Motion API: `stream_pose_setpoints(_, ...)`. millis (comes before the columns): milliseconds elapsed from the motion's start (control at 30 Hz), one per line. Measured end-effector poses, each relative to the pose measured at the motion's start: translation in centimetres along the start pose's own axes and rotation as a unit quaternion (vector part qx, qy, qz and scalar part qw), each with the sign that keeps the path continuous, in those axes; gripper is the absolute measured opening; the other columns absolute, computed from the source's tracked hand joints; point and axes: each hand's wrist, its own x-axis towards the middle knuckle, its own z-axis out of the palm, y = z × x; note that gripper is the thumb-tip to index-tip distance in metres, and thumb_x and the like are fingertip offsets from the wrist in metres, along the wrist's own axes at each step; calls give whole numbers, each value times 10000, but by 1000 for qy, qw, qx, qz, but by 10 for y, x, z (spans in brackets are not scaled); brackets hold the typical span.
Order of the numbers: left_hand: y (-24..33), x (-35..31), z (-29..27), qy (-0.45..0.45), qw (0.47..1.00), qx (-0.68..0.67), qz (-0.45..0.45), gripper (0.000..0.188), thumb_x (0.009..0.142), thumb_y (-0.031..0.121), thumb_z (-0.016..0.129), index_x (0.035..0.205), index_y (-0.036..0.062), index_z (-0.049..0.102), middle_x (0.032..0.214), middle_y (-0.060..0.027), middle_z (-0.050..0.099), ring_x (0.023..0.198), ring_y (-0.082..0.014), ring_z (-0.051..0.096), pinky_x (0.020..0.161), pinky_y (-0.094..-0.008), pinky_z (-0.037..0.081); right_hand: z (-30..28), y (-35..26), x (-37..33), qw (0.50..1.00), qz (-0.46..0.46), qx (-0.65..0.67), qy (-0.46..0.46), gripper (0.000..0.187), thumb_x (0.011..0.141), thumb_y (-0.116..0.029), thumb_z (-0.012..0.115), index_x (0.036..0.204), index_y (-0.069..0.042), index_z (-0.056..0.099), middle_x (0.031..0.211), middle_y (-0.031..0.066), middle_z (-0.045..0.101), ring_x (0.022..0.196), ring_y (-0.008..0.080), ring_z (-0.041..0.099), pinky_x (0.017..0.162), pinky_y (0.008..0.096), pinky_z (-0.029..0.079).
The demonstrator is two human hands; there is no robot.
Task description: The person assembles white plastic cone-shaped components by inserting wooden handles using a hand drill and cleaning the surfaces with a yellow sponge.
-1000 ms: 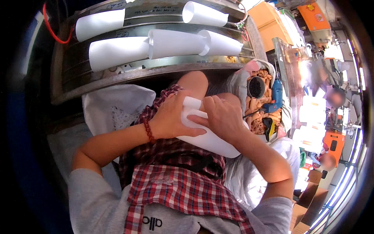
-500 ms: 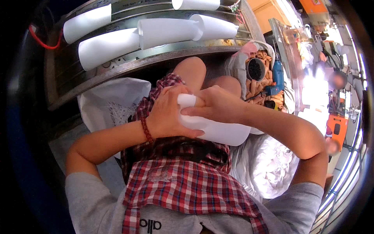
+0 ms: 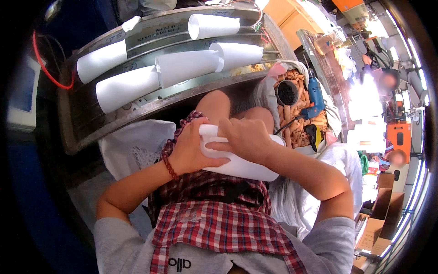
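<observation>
Across my lap lies a white plastic jug (image 3: 248,168), tilted on its side, with a loop handle at its upper left. My left hand (image 3: 188,153) is wrapped round the handle end, its thumb along the body. At the handle, my right hand (image 3: 246,139) is closed with its fingers bent over the jug; whether a small tool is inside that hand is hidden. Several similar white jugs (image 3: 187,67) lie on their sides on the metal-edged bench (image 3: 182,95) in front of me.
Right of my knees, a sack holds tan tube-like pieces (image 3: 294,134), a dark cup of black bits (image 3: 287,92) and a blue power drill (image 3: 315,97). A white bag with thin trimmings (image 3: 141,157) stands left. A red hose (image 3: 45,71) curves at the far left.
The whole view has shifted, so the bench and its jugs sit lower in it. Both hands keep hold of the jug, and the right hand's fingers are bent more over it.
</observation>
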Motion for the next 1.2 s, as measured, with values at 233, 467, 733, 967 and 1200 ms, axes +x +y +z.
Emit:
stream_pose_setpoints(233,8,-6,3,13,1000,14,19,965,500,435,867,1209,14,367,1121,-174,487,1056,-341,491,925,-409,394,-6,4,6,993,-32,99,-57,501,842,-539,548,882,-41,595,644,170,622,582,355,620,536,432,482)
stream_pose_setpoints(467,14,-3,4,0,999,51,-3,937,517,384,876,1201,14,353,1126,-172,500,1036,-319,526,899,-401,427,16,19,18,951,-46,250,-177,478,861,-515,532,869,-48,638,717,223,618,687,407,608,605,451,473)
stream_pose_setpoints(733,-26,67,-14,-148,971,-22,-188,444,844,192,674,1145,15,400,985,-89,569,886,-136,555,734,-296,480,-22,73,-13,936,102,316,120,429,852,-411,603,1032,-22,592,872,179,646,794,333,636,721,393,494)
stream_pose_setpoints(967,-40,113,9,-164,979,91,-76,637,827,304,687,1261,-43,375,1178,-196,486,1035,-265,537,885,-350,444,84,305,-161,628,435,335,552,432,859,-224,641,1180,10,471,1027,78,589,857,145,565,746,253,471)
stream_pose_setpoints(1200,20,203,47,-209,966,140,61,452,815,243,681,1155,4,503,1173,-163,489,1029,-292,541,881,-361,450,98,362,-182,422,437,693,388,412,882,-344,595,1158,-47,521,968,85,635,872,227,621,765,360,508)
